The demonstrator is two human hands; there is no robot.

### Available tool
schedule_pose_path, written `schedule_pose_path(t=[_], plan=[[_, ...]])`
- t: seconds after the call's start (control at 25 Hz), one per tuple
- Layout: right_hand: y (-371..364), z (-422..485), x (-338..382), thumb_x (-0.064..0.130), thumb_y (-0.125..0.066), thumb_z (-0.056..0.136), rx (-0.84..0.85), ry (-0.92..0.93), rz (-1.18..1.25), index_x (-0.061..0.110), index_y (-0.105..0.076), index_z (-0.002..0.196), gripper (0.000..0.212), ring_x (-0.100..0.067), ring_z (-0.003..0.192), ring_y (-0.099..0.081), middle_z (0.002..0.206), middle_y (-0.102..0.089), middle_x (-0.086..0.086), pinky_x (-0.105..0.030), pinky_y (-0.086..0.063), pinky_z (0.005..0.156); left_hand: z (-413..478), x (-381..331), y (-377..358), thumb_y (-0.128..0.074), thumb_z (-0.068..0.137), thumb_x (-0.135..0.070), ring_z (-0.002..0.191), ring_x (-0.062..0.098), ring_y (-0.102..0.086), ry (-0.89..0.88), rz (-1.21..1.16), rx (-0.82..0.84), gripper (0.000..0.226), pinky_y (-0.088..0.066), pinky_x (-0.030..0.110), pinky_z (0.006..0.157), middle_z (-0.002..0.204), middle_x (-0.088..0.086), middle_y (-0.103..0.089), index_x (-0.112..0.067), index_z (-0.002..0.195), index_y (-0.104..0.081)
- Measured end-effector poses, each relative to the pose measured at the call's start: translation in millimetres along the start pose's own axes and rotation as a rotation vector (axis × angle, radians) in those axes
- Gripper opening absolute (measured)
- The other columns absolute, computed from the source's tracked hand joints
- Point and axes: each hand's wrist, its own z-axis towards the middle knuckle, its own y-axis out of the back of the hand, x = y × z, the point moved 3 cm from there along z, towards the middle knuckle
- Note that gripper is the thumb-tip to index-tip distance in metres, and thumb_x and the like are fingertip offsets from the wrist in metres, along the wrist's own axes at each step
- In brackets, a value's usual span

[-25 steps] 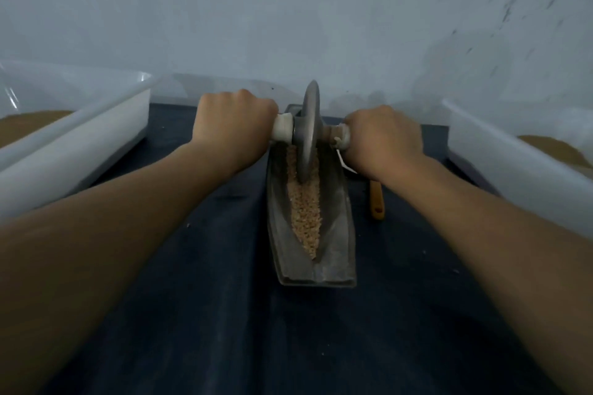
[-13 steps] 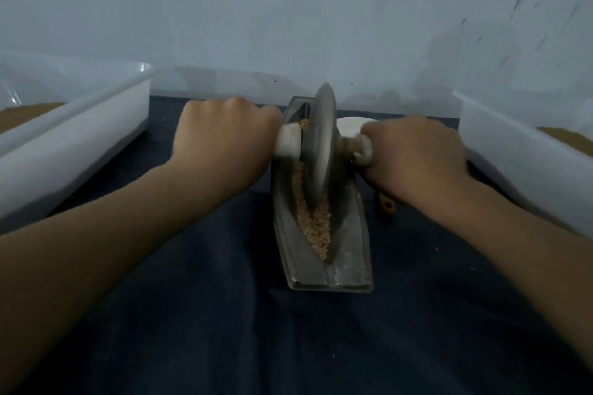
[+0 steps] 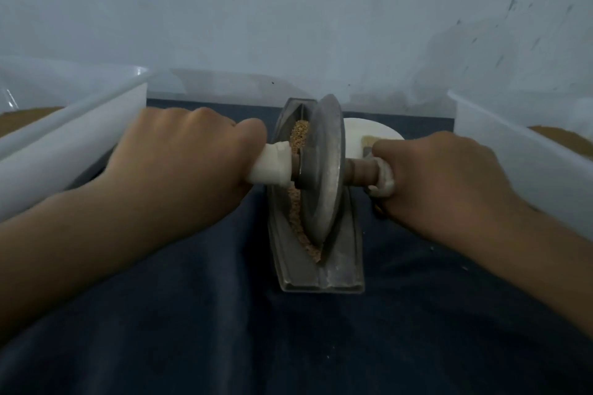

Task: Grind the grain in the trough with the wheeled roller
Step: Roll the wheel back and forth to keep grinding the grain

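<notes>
Two hands held the wheeled roller, fingers curled round its axle ends: left hand, right hand. Its wheel stood upright between them on the grain; the trough ran away from the person, axle crosswise

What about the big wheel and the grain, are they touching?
Touching. The head view shows the wheeled roller standing in the trough, its lower rim sunk into the grain heaped against its left face.
</notes>
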Motion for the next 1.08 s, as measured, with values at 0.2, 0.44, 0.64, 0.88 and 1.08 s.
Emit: schedule_pose_path(t=[0.2,0.44,0.64,0.88,1.08], plan=[[-38.2,43.8,-4.0,0.036,-0.066,0.077,0.159,-0.124,-0.088,0.03,-0.045,0.064,0.025,-0.017,0.05,-0.038,0.059,-0.043,0.005,-0.022,-0.021,0.047,36.6,-6.6,-44.5,-0.066,0.078,-0.017,0.048,0.023,-0.036,0.139,0.017,0.112,0.028,-0.021,0.026,0.047,0.057,0.002,-0.043,-0.02,0.071,-0.039],[-46.1,68.5,-6.2,0.031,-0.064,0.087,0.269,-0.175,-0.034,0.027,-0.064,0.085,0.005,-0.02,0.063,-0.049,0.072,-0.053,0.002,-0.027,-0.031,0.051,58.4,-6.3,-56.4,-0.062,0.085,-0.021,0.057,0.03,-0.05,0.203,-0.014,0.129,0.016,-0.027,0.031,0.05,0.067,0.004,-0.051,-0.019,0.08,-0.046],[0.4,3.7,-3.5,0.043,-0.061,0.061,0.044,0.005,-0.017,0.033,-0.035,0.058,0.028,-0.013,0.038,-0.026,0.047,-0.028,0.011,-0.015,-0.016,0.047,4.3,-4.1,-6.6,-0.067,0.062,-0.026,0.044,0.016,-0.017,0.051,-0.014,-0.034,0.038,-0.009,0.019,0.051,0.048,-0.002,-0.035,-0.021,0.069,-0.03],[-43.9,48.9,-5.0,0.039,-0.063,0.081,0.198,-0.171,-0.035,0.03,-0.053,0.069,0.018,-0.018,0.054,-0.046,0.064,-0.051,0.003,-0.025,-0.029,0.048,43.7,-9.1,-49.4,-0.068,0.078,-0.016,0.048,0.021,-0.031,0.149,0.037,0.119,0.028,-0.016,0.024,0.047,0.055,0.001,-0.035,-0.02,0.072,-0.041],[-58.4,73.6,-9.2,0.03,-0.06,0.088,0.252,-0.212,0.013,0.028,-0.053,0.075,0.015,-0.022,0.066,-0.054,0.075,-0.057,0.001,-0.028,-0.034,0.052,68.6,-6.2,-58.6,-0.061,0.087,-0.021,0.056,0.024,-0.036,0.19,-0.011,0.145,0.018,-0.027,0.031,0.051,0.062,-0.001,-0.032,-0.022,0.081,-0.043]])
